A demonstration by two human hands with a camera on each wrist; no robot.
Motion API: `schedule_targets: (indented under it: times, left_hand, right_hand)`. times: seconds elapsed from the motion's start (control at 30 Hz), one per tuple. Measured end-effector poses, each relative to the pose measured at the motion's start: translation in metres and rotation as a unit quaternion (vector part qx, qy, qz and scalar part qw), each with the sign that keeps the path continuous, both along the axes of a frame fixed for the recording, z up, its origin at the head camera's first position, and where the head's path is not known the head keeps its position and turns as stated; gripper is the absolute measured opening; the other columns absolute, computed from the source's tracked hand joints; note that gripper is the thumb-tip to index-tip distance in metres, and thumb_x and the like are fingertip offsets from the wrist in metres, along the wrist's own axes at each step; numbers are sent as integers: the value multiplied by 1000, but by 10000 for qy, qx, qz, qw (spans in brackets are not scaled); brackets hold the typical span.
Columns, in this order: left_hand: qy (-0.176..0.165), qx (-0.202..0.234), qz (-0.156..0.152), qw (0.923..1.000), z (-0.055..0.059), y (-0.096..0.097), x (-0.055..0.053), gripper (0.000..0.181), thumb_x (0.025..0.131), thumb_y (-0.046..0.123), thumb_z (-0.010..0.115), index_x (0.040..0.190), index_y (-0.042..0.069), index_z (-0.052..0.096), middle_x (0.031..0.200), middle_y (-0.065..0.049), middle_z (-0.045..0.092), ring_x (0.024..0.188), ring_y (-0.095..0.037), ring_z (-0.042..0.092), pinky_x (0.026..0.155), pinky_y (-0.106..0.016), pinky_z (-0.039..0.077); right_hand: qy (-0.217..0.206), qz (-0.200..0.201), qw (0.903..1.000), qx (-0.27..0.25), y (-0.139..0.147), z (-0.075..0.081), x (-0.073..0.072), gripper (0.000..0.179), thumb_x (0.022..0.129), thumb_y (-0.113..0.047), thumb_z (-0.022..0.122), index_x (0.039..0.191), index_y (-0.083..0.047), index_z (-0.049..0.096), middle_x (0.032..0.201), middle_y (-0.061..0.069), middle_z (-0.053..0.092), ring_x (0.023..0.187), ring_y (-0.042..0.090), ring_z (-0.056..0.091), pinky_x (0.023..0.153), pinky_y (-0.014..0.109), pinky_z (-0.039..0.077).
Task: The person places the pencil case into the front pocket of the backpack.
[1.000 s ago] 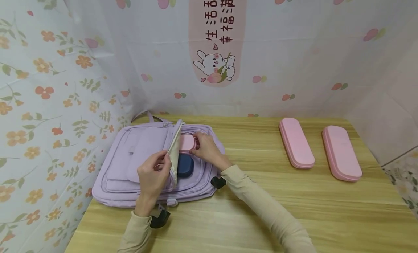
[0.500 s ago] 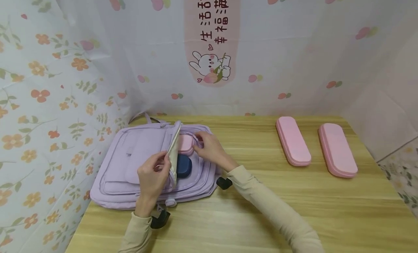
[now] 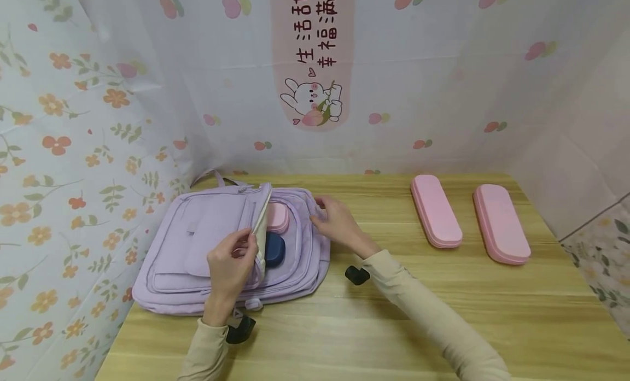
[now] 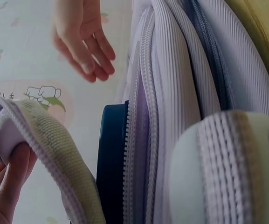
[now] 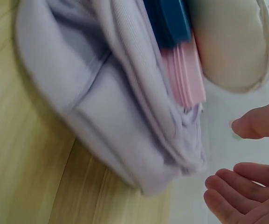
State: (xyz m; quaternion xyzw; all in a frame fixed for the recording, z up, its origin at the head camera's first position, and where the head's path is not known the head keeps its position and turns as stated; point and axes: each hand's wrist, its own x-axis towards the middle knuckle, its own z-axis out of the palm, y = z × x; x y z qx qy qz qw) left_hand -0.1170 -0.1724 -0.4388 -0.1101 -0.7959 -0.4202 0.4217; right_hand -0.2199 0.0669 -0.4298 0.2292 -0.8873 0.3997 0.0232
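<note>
A lilac backpack [image 3: 177, 236] lies on the table, its front pocket unzipped. My left hand [image 3: 230, 261] pinches the edge of the pocket's cream-lined flap [image 4: 55, 149] and holds it raised. Inside the pocket, a pink case [image 3: 278, 217] sits beside a navy blue case [image 3: 274, 250]; the flap hides part of both. My right hand [image 3: 340, 225] is just past the bag's right end, thumb and fingers apart. In the right wrist view nothing lies between those fingers, and the pink case's end [image 5: 188, 77] sticks out of the pocket.
Two more pink cases, a left one [image 3: 437, 211] and a right one [image 3: 502, 225], lie at the right of the wooden table [image 3: 394, 315]. Patterned curtains [image 3: 216, 97] stand along the back and left. A black wrist-camera piece [image 3: 356, 275] sits below my right wrist.
My right hand has let go of the pink case in the pocket and moved right, off the bag. My left hand keeps the flap raised. The head view has shifted slightly right.
</note>
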Motion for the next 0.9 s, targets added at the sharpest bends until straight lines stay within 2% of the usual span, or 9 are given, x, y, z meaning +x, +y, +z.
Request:
schedule_targets:
  times: [0.17,0.3,0.57,0.9]
  left_hand:
    - [12,-52,7,10000,-2,-1,0,19,77,-14,74,95,-8,76,76,-19,74,57,-27,69,54,-17,58]
    - [-66,-79,-127,9999,-2,1,0,19,78,-13,74,96,-7,76,77,-18,75,58,-25,69,55,-15,58]
    - [-241,-163,-346,9990,-2,9,0,17,81,-10,73,97,-5,76,79,-16,76,59,-24,71,55,-16,59]
    - [-377,-283,-307,9984,-4,14,1,15,82,-9,72,96,-7,75,79,-16,75,61,-24,71,56,-15,59]
  right_hand:
    - [-38,-135,9999,-10,15,-2,-1,52,94,-17,66,136,10,54,134,27,62,125,39,60,109,50,50]
    - [2,-232,9997,97,27,-2,-2,52,95,-18,66,136,10,53,135,27,61,126,40,59,108,50,50]
    - [-263,-540,9981,103,55,-5,-1,56,96,-21,66,140,10,49,139,29,56,129,42,55,109,53,49]
    - [-297,-1044,9940,123,97,-8,1,58,96,-19,65,142,12,46,142,32,52,132,47,50,108,60,46]
